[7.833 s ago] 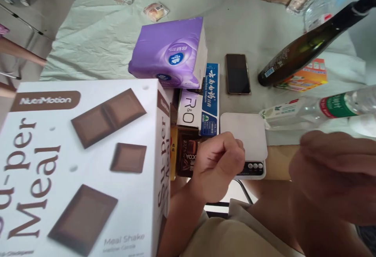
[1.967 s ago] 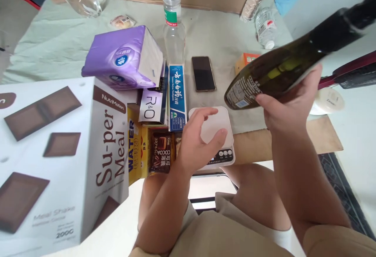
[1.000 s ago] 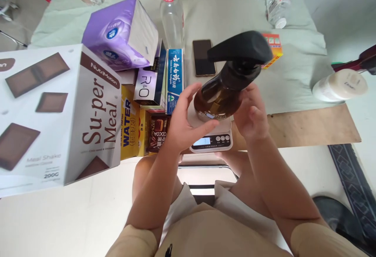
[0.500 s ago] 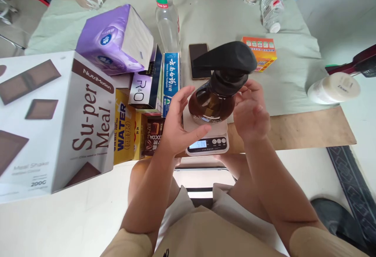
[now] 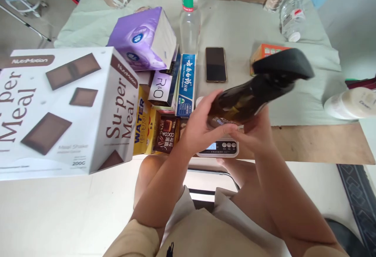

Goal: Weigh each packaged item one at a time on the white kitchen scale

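A dark brown pump bottle [image 5: 239, 100] with a black pump head leans to the right, held between both hands. My left hand [image 5: 201, 125] wraps round its left side near the base, the thumb across the front. Round the lower right side closes my right hand [image 5: 257, 131], its thumb meeting the left thumb. Beneath the hands lies a white kitchen scale [image 5: 232, 152], its lit display partly covered and its plate mostly hidden. To the left of the scale are a toothpaste box [image 5: 186, 84] and a brown cocoa packet [image 5: 167, 134].
A large Su-per Meal box [image 5: 96, 131] stands at left, beside a purple tissue pack [image 5: 136, 39]. Behind are a clear bottle [image 5: 189, 29] and a phone [image 5: 216, 64]. At right sit an orange box [image 5: 266, 51], a white bottle [image 5: 349, 103] and a lying plastic bottle [image 5: 292, 18].
Both hands have closed on the pump bottle, which was upright on the scale and now tilts to the right, apparently raised. The whole view has shifted, moving the table's things rightward.
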Demonstrator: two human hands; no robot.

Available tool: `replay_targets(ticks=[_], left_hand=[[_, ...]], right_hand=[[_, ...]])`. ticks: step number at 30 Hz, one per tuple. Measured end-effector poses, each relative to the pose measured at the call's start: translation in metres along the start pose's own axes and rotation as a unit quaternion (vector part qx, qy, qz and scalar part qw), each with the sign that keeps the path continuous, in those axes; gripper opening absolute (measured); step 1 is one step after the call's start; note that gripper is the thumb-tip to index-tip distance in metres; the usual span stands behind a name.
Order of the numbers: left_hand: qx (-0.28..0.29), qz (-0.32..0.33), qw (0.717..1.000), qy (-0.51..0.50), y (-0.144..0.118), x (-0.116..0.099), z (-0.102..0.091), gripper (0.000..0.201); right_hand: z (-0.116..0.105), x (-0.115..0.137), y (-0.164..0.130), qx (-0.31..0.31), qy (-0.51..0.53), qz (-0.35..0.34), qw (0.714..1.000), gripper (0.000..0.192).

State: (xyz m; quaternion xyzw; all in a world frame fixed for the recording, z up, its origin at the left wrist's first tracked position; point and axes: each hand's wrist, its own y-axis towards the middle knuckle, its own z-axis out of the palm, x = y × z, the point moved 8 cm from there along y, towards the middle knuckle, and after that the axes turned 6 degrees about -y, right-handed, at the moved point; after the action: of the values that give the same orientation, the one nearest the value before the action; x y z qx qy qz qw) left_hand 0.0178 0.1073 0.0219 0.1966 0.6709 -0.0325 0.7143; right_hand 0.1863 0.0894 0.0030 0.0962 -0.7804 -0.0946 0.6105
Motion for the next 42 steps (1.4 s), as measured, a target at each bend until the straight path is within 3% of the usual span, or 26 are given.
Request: replay_targets(ticks=[3, 6, 9, 12, 15, 17, 21, 26, 33, 38, 42], left_hand=[[0.012, 0.018, 1.000, 0.009, -0.001, -0.003, 0.006, 0.086], [-0.006, 0.066, 0.997, 0.025, -0.002, -0.004, 0.006, 0.084], [-0.082, 0.115, 0.989, 0.047, -0.006, -0.006, -0.007, 0.072], [-0.182, 0.126, 0.974, 0.051, -0.013, -0.009, -0.027, 0.053], [-0.221, 0.123, 0.967, 0.032, -0.019, -0.014, -0.040, 0.042], [-0.228, 0.120, 0.966, 0.022, -0.021, -0.017, -0.045, 0.037], [-0.219, 0.101, 0.970, 0.021, -0.023, -0.017, -0.051, 0.037], [-0.206, 0.095, 0.974, 0.015, -0.023, -0.014, -0.055, 0.039], [-0.188, 0.097, 0.977, -0.012, -0.026, -0.014, -0.050, 0.036], [-0.152, 0.083, 0.985, -0.025, -0.022, -0.011, -0.029, 0.036], [-0.113, 0.065, 0.991, -0.031, -0.010, -0.007, 0.010, 0.035]], right_hand=[[-0.007, -0.002, 0.002, -0.047, 0.018, -0.018, 0.999, 0.071], [-0.013, 0.004, 0.017, -0.081, 0.023, -0.079, 0.993, 0.075], [-0.017, 0.019, 0.042, -0.104, 0.025, -0.156, 0.982, 0.077], [-0.014, 0.031, 0.069, -0.102, 0.016, -0.201, 0.974, 0.067], [-0.003, 0.030, 0.092, -0.090, -0.008, -0.213, 0.973, 0.070], [0.007, 0.019, 0.104, -0.074, -0.017, -0.184, 0.980, 0.076], [0.027, -0.012, 0.114, -0.035, -0.005, -0.120, 0.992, 0.082], [0.038, -0.033, 0.115, 0.020, -0.016, -0.120, 0.992, 0.083], [0.029, -0.040, 0.109, 0.088, -0.179, -0.044, 0.979, 0.094], [0.002, -0.035, 0.085, 0.080, -0.194, 0.006, 0.978, 0.087], [-0.044, -0.029, 0.055, 0.026, -0.211, 0.012, 0.977, 0.073]])
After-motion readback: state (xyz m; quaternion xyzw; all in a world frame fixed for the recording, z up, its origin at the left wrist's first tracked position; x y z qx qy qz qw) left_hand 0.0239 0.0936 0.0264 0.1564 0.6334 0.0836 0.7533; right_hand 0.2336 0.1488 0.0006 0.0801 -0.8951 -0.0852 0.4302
